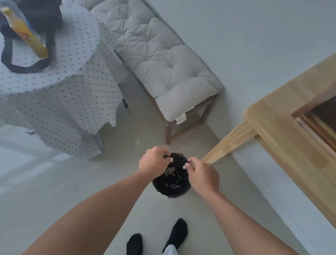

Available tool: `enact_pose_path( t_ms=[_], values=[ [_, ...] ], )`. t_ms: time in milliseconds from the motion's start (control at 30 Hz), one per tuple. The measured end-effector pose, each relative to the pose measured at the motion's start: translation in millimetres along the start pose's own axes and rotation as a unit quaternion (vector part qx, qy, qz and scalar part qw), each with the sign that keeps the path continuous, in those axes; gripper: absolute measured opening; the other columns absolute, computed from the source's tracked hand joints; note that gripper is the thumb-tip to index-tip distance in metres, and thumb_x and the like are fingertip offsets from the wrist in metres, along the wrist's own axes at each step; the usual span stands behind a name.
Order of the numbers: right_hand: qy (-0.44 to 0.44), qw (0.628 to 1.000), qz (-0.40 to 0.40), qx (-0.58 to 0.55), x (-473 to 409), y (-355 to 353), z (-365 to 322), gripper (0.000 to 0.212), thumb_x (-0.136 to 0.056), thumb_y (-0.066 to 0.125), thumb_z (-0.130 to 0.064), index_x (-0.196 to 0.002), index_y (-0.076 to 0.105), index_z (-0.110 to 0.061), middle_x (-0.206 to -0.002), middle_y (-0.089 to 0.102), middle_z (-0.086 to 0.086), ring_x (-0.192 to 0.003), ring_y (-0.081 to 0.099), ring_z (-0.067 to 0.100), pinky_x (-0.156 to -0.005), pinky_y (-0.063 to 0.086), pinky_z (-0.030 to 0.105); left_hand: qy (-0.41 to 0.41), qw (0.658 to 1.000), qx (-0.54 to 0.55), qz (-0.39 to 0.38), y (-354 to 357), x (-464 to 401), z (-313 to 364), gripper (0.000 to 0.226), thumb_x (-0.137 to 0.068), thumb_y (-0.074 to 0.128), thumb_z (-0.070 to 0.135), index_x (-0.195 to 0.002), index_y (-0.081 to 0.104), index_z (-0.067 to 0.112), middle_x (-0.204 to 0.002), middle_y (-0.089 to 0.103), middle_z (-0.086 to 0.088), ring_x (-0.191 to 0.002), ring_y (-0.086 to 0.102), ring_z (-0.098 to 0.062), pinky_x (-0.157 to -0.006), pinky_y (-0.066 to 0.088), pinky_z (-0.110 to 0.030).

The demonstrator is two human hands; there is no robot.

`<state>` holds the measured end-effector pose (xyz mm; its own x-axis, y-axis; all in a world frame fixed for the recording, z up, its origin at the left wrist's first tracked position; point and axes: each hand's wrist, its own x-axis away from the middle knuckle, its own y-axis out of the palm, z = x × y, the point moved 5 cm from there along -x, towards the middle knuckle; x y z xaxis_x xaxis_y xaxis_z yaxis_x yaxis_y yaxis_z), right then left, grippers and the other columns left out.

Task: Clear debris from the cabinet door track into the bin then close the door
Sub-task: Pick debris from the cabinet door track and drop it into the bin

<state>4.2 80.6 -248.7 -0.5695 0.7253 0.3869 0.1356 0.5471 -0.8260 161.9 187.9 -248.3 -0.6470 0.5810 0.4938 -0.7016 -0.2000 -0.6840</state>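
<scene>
We've got left hand and right hand each pinching pale debris directly over the bin, low centre frame—just release.

A pale tiled floor carries a round black bin, the legs of a wooden bench and a light wooden cabinet. The round table, under a dotted cloth, holds a black bag and an orange bottle. Grey cushions lie along the bench
</scene>
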Motion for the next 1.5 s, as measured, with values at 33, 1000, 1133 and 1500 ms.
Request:
enact_pose_path(
  t_ms=[33, 1000, 1133, 1500],
  values=[
    [-0.001, 1.000, -0.007, 0.002, -2.0, 1.9, 0.8, 0.029, -0.106, 0.054, -0.042, -0.130, 0.070, -0.035, -0.112, 0.080, 0.005, -0.107, 0.072, 0.035, -0.085, 0.055, 0.040, -0.006, 1.000, 0.000, 0.001, 0.4, -0.9, -1.9, 0.022, -0.092, 0.070, 0.033, -0.113, 0.077, 0.032, -0.102, 0.073, 0.001, -0.099, 0.069, -0.027, -0.088, 0.057, -0.040],
    [0.101, 0.936, 0.319, -0.110, 135.9, -231.4, 43.4, 0.038, -0.105, 0.055, -0.053, -0.131, 0.071, -0.029, -0.113, 0.083, 0.001, -0.107, 0.074, 0.031, -0.084, 0.053, 0.038, 0.318, 0.948, -0.004, 0.014, -51.9, 85.4, 228.3, 0.043, -0.091, 0.075, 0.044, -0.131, 0.068, 0.031, -0.084, 0.063, 0.014, -0.083, 0.062, -0.012, -0.078, 0.056, -0.036],
    [0.150, 0.902, 0.388, -0.117, 163.5, -259.6, 77.6, 0.031, -0.105, 0.057, -0.048, -0.126, 0.073, -0.031, -0.102, 0.082, -0.001, -0.101, 0.075, 0.032, -0.076, 0.050, 0.037, 0.351, 0.936, -0.019, -0.008, -34.5, 107.6, 258.6, 0.045, -0.091, 0.073, 0.048, -0.134, 0.067, 0.033, -0.080, 0.066, 0.013, -0.089, 0.070, -0.019, -0.083, 0.059, -0.040],
    [0.295, 0.861, 0.412, -0.056, 196.5, -283.0, 171.1, 0.032, -0.108, 0.053, -0.039, -0.128, 0.076, -0.029, -0.113, 0.080, 0.015, -0.108, 0.073, 0.043, -0.081, 0.054, 0.043, 0.374, 0.927, -0.030, -0.025, 4.9, 125.7, 274.5, 0.041, -0.093, 0.072, 0.050, -0.130, 0.068, 0.035, -0.082, 0.065, 0.015, -0.075, 0.063, -0.005, -0.063, 0.052, -0.030]
  ],
)
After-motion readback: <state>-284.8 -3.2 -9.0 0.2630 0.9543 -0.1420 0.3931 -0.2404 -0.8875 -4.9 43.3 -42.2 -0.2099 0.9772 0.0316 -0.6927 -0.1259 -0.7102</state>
